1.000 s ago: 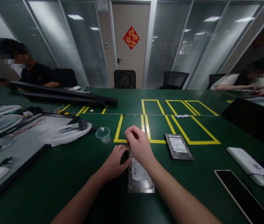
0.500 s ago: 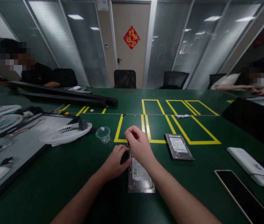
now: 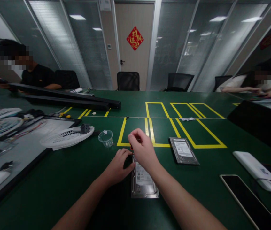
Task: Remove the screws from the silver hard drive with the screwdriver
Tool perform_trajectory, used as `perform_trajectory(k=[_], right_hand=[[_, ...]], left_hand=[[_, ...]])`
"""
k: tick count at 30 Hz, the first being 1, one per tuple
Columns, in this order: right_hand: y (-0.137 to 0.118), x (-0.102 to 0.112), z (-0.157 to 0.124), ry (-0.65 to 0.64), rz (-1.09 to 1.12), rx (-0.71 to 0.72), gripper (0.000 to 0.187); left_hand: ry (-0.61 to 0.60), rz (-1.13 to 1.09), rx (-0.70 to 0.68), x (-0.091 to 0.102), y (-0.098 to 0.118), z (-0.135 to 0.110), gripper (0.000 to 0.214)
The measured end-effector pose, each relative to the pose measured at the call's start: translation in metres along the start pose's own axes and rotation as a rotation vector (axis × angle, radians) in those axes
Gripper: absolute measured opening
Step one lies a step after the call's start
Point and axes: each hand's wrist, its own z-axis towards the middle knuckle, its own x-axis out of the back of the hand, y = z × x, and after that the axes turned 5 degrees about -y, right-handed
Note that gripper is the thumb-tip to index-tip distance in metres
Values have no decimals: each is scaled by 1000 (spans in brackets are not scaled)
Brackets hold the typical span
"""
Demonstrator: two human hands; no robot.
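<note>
A silver hard drive (image 3: pixel 145 188) with a white label lies flat on the green table in front of me. My left hand (image 3: pixel 120 164) grips its far left corner, thumb on the top and index finger reaching to the far edge. Above that same corner, my right hand (image 3: pixel 141 147) is closed round a screwdriver (image 3: pixel 131 148). Only a bit of its red handle and a thin dark shaft show; the tip is hidden by my fingers. A second hard drive (image 3: pixel 183 150) lies to the right, touched by neither hand.
Left of my hands stand a clear plastic cup (image 3: pixel 106 139) and a white fan grille (image 3: pixel 67 137). On the right lie a phone (image 3: pixel 250 201) and a white power bank (image 3: pixel 257 169). Yellow tape (image 3: pixel 159 145) marks the table. Two people sit across, beyond long black bars (image 3: pixel 78 99).
My right hand's fingers have shifted very slightly round the screwdriver. Both hands and the hard drive otherwise stay in place.
</note>
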Motion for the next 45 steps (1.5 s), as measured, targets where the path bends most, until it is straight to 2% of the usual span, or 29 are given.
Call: perform_trajectory(k=[6, 13, 21, 29, 37, 45], right_hand=[[-4, 0, 0, -35, 4, 11, 18], [-4, -3, -1, -16, 115, -97, 15], [-4, 0, -1, -32, -6, 2, 17], [-3, -3, -1, -24, 116, -116, 14], [-2, 0, 1, -32, 1, -9, 18], [-3, -2, 0, -24, 120, -86, 15]], left_hand=[[-1, -1, 11, 0, 1, 0, 37], [8, 0, -8, 0, 2, 1, 37], [3, -9, 8, 0, 2, 0, 36], [-11, -1, 7, 0, 3, 1, 35], [-18, -3, 22, 3, 6, 1, 36], [-14, 7, 19, 1, 4, 1, 37]])
